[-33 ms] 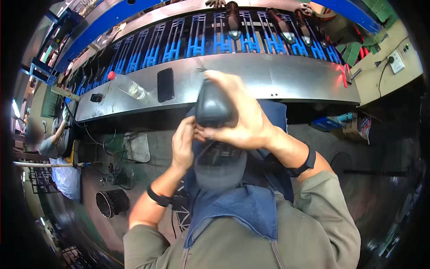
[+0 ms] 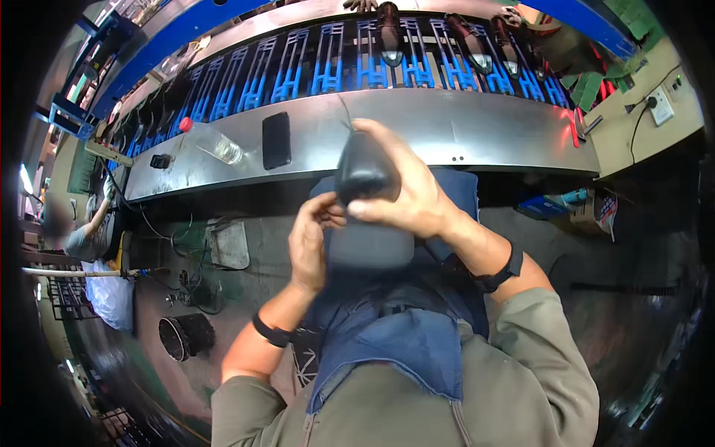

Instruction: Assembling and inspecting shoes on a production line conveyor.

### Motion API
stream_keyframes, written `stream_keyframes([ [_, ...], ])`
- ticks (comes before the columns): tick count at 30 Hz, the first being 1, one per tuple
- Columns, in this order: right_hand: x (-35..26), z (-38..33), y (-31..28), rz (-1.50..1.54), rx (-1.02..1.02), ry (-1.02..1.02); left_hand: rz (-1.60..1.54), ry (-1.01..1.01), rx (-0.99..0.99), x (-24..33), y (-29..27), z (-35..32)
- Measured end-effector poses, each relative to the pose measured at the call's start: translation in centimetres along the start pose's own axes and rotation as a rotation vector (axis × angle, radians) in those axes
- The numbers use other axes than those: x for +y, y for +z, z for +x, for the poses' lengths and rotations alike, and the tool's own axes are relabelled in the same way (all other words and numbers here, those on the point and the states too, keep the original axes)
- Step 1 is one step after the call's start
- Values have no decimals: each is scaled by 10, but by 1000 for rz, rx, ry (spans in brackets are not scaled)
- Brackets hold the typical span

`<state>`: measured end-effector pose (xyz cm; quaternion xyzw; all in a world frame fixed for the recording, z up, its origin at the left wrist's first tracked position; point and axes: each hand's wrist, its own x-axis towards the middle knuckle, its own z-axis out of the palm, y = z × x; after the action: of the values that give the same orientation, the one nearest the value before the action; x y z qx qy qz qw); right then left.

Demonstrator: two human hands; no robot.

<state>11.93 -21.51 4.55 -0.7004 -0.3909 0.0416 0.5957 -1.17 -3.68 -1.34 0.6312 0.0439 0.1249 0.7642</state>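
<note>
Metal bench [image 2: 447, 128], bottle [image 2: 216, 144], phone [image 2: 276, 140], fingers [image 2: 381, 137] around shoe [image 2: 363, 170]

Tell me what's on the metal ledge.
A bottle, a phone, a small black object and, at the right end, something red. The right hand and glossy black piece hide the part behind them.

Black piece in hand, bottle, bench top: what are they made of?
Black piece: leather or a synthetic lookalike; smooth, soft sheen, but blurred, so open.
Bottle: probably plastic, glossy; clear, see-through walls.
Bench top: metal, likely steel; grey, satin finish with broad, soft reflections.
</note>
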Motion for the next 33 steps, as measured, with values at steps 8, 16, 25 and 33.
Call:
stream_keyframes([
  [8,129,-31,3,70,-171,497,224,215,-215,-55,33,6],
  [16,115,-42,-33,91,42,422,364,112,-11,-57,42,55],
  [25,111,-27,-15,-70,92,486,207,-232,-30,-77,41,103],
  [33,126,-20,-20,1,117,573,326,-323,-115,-74,31,125],
])
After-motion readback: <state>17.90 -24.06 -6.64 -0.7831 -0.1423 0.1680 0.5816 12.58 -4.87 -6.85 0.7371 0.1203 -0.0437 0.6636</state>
